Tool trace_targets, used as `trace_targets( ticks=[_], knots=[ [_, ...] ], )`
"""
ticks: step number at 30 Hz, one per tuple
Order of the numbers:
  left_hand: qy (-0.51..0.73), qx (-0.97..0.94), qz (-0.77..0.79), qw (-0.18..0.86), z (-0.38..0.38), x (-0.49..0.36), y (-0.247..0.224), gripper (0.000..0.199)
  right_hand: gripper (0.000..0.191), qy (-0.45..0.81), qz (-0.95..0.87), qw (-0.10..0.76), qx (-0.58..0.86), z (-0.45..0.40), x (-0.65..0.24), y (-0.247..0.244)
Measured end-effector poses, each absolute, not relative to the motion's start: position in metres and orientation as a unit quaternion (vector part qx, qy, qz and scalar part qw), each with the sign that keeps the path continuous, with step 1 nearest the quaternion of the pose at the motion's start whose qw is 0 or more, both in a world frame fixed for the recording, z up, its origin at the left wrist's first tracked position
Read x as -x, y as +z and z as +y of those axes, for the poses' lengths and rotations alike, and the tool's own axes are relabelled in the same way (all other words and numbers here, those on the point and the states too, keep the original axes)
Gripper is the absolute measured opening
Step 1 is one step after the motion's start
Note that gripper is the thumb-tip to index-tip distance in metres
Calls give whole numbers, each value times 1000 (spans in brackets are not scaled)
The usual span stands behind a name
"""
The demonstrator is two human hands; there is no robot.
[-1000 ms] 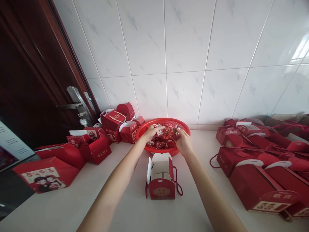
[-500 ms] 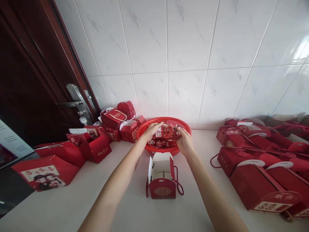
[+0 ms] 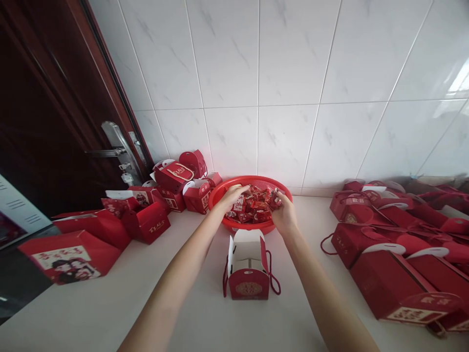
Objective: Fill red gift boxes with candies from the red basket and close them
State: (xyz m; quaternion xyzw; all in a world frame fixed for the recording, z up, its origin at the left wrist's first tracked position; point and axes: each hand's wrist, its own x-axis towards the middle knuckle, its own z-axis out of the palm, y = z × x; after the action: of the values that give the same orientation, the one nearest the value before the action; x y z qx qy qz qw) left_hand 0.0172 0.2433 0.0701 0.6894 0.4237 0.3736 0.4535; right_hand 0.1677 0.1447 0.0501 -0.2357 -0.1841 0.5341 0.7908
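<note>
A red plastic basket (image 3: 252, 226) stands by the tiled wall, filled with small red wrapped candies (image 3: 259, 205). My left hand (image 3: 234, 197) is at its left side, fingers curled over a red-and-white wrapped candy (image 3: 239, 202). On the right side of the basket, my right hand (image 3: 285, 213) pinches a dark red wrapped candy (image 3: 276, 199) between thumb and fingers. Some of both hands' fingertips are hidden. Between my forearms a red gift box (image 3: 249, 286) stands open at the top, its white inside showing and dark red cord handles at both sides.
Several red gift boxes (image 3: 146, 222) stand on the left of the white table (image 3: 205, 313), some stacked. Rows of closed red boxes (image 3: 388, 278) fill the right side. A dark wooden door (image 3: 47, 98) with a metal handle (image 3: 117, 146) is at the left.
My right hand has shifted slightly right, away from the left one, and more of the candies show between them. The view has tilted a little. The open box stands where it was.
</note>
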Motion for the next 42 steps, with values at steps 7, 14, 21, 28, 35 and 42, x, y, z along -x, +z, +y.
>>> trace_targets(
  ticks=[7, 14, 21, 28, 35, 42],
  knots=[
    [396, -655, 366, 529, 240, -17, 70, 24, 9, 532, -161, 801, 223, 143, -166, 54],
    [388, -658, 335, 552, 238, -18, 70, 37, 8, 535, -158, 802, 215, 141, -165, 55],
    [399, -690, 315, 515, 241, -17, 67, 30, 8, 524, -167, 808, 210, 142, -165, 53],
    [427, -691, 301, 500, 242, -17, 67, 32, 8, 540, -198, 788, 219, 140, -167, 52],
    [424, -690, 311, 498, 240, -16, 68, 24, 24, 551, -232, 771, 219, 137, -168, 51],
    [439, -676, 334, 489, 244, -17, 65, 31, 37, 541, -236, 779, 213, 141, -168, 48]
  ],
)
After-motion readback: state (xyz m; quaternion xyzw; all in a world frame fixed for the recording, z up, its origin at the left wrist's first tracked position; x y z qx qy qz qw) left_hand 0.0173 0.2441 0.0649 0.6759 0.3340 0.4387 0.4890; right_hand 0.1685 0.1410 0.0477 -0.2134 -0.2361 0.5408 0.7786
